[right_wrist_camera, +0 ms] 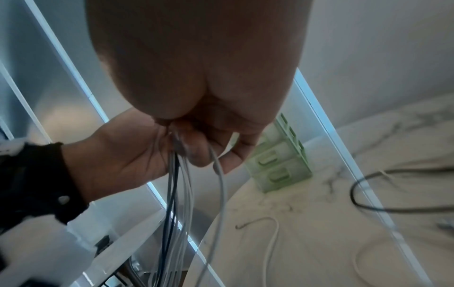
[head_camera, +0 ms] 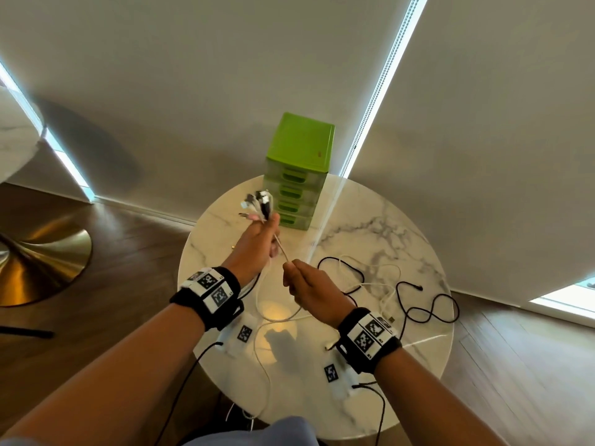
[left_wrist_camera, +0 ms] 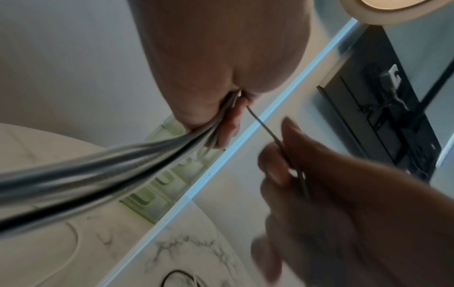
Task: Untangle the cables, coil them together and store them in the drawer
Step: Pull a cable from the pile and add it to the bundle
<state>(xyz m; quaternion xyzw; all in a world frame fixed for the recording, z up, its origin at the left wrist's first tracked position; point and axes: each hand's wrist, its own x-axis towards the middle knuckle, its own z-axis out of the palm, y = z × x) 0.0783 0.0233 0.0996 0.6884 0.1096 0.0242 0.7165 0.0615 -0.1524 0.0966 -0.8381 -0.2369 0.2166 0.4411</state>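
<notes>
My left hand (head_camera: 267, 231) is raised over the round marble table (head_camera: 402, 226) and grips a bundle of white and black cables (left_wrist_camera: 117, 172). Their connector ends (head_camera: 259, 202) stick up above the fist. The bundle hangs down from that hand (right_wrist_camera: 127, 155) past the table edge. My right hand (head_camera: 294, 273) is just below and to the right, pinching one white cable (head_camera: 282, 251) that runs up into the left fist. In the left wrist view this strand (left_wrist_camera: 264, 128) looks thin and taut between the two hands. The green drawer unit (head_camera: 299, 169) stands behind them, all drawers closed.
A black cable (head_camera: 418, 304) snakes loosely over the table's right side, with white cable loops (head_camera: 383, 278) beside it. Two tagged white blocks (head_camera: 244, 333) lie near the front edge. A gold table base (head_camera: 42, 255) stands on the wooden floor at left. Window blinds hang behind the table.
</notes>
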